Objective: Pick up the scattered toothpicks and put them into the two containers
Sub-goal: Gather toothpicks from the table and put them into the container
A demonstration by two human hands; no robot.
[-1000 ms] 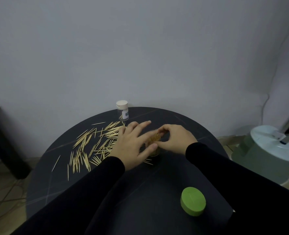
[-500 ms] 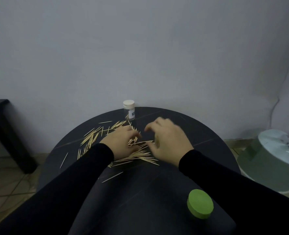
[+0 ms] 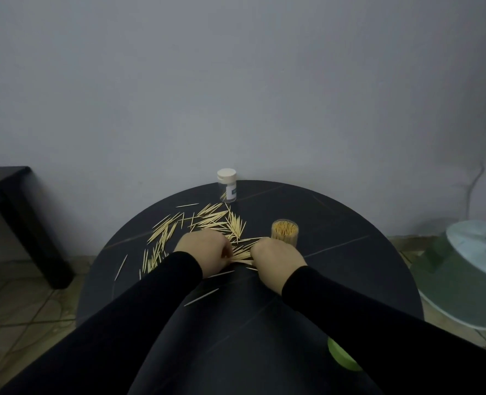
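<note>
1. Round black table (image 3: 350, 280), seen from above and behind both arms; black sleeves reaching in from the near edge.
2. Scattered toothpicks (image 3: 207, 219) spread over the far-left part of the tabletop, with a denser bunch between the two hands and a few strays nearer, at centre.
3. Left hand (image 3: 204, 249) knuckles-up on the pile, fingers curled down onto the toothpicks, apparently gathering a bunch; exact grasp hidden under the hand.
4. Right hand (image 3: 276, 260) likewise curled over the right end of the same bunch, fingertips out of sight; a pinch on the toothpicks likely, not confirmed.
5. Open container (image 3: 284, 232), uncapped and packed with upright toothpicks, just beyond the right hand.
6. Capped container (image 3: 227, 188), white lid on, at the far edge of the table, apart from both hands; a toothpick or two visible inside.
7. Green lid (image 3: 343, 355) at the near edge, partly behind the right sleeve.
8. Step in hand, as judged: raking and aligning a bundle between both hands.
9. Next move, as judged: lifting the bundle level, carrying it right to the open container, tipping it upright into what little room remains; white lid to come off for the rest.
</note>
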